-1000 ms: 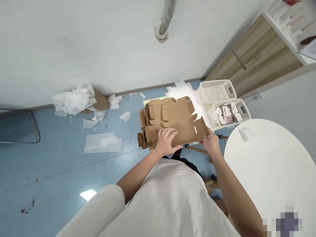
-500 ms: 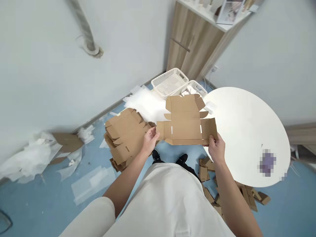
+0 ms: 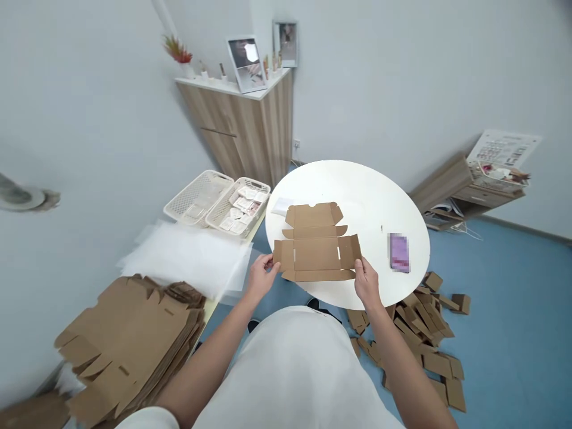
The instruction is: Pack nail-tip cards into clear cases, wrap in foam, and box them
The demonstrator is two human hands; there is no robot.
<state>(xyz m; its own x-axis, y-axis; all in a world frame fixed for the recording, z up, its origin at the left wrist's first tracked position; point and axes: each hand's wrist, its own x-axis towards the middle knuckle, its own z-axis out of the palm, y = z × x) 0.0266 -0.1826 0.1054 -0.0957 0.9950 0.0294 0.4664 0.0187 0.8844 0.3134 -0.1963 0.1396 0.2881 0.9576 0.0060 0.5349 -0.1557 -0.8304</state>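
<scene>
Between both hands I hold a flattened brown cardboard box (image 3: pixel 316 254), its flaps and slots spread out, above the near left part of a round white table (image 3: pixel 388 196). My left hand (image 3: pixel 263 273) pinches the left side flap between thumb and fingers. At the opposite end, my right hand (image 3: pixel 366 280) grips the right side flap, which is bent up a little. To my left lies a stack of flat cardboard box blanks (image 3: pixel 129 333).
White foam sheets (image 3: pixel 179 253) lie beyond the stack, near a lidless white basket (image 3: pixel 239 205) of small packets and another white basket (image 3: pixel 194 196). A purple phone-like object (image 3: pixel 399 252) rests on the table. Folded cardboard boxes (image 3: pixel 424 322) cover the floor at right. A wooden cabinet (image 3: pixel 241 119) stands behind.
I have turned to the right, and the cardboard box blank has come over the white table. Both hands keep their hold on its side flaps.
</scene>
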